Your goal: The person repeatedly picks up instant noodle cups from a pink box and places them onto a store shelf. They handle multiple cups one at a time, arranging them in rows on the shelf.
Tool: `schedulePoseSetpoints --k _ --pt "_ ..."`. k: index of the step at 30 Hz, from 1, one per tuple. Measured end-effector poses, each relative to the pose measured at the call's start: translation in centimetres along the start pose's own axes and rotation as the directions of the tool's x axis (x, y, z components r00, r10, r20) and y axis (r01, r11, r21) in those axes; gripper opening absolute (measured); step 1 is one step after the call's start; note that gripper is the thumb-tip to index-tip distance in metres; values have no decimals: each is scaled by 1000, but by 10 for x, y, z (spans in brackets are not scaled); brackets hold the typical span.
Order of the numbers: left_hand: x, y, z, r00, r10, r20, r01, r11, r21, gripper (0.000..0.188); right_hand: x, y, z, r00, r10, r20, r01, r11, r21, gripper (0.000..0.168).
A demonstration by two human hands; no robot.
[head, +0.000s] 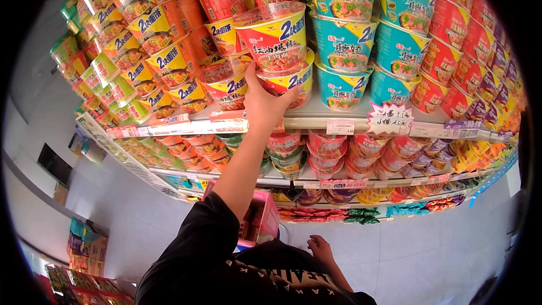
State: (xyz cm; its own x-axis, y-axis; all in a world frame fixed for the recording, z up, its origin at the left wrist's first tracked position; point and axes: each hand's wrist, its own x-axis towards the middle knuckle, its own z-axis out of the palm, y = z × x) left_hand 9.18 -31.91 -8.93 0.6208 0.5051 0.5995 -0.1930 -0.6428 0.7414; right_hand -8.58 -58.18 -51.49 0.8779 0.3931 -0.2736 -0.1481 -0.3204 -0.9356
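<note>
My left hand (271, 97) reaches up to a shelf of instant noodle cups. Its thumb lies across the front of a lower red-and-yellow noodle cup (302, 78), and its fingers run up the cup's left side, with their tips partly hidden. An upper red-and-yellow noodle cup (281, 42) is stacked on that one, close above the hand. Another red cup (226, 89) stands just left of the fingers. To the right rise stacks of teal noodle cups (345, 51). My right hand (320, 248) hangs low by my body, fingers loosely curled, holding nothing.
A shelf edge (305, 125) with price tags and a handwritten starburst sign (390, 118) runs below the cups. Lower shelves carry bowls (326, 152) and packets (313, 214). A pink carton (266, 220) stands before me. White wire mesh (127, 161) closes the left end.
</note>
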Motion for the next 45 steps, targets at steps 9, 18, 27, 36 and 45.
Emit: schedulePoseSetpoints --k 9,18,27,36,45 --pt "-29 21 -43 992 117 45 -67 796 -602 113 5 -41 -15 998 -66 15 66 998 18 39" --pt "-177 -71 -136 878 97 468 111 911 -398 105 0 -181 -52 863 -497 -96 493 785 376 52" --pt "-272 -108 -122 648 -37 760 108 993 -44 108 -10 -187 -38 872 -438 218 367 881 299 99" --pt "-284 -137 -131 724 37 689 250 917 -311 121 -1 -136 -18 855 -449 258 403 890 214 90" --pt "-278 -167 -148 680 -90 728 424 858 -289 122 7 -177 32 953 -300 38 260 876 407 99"
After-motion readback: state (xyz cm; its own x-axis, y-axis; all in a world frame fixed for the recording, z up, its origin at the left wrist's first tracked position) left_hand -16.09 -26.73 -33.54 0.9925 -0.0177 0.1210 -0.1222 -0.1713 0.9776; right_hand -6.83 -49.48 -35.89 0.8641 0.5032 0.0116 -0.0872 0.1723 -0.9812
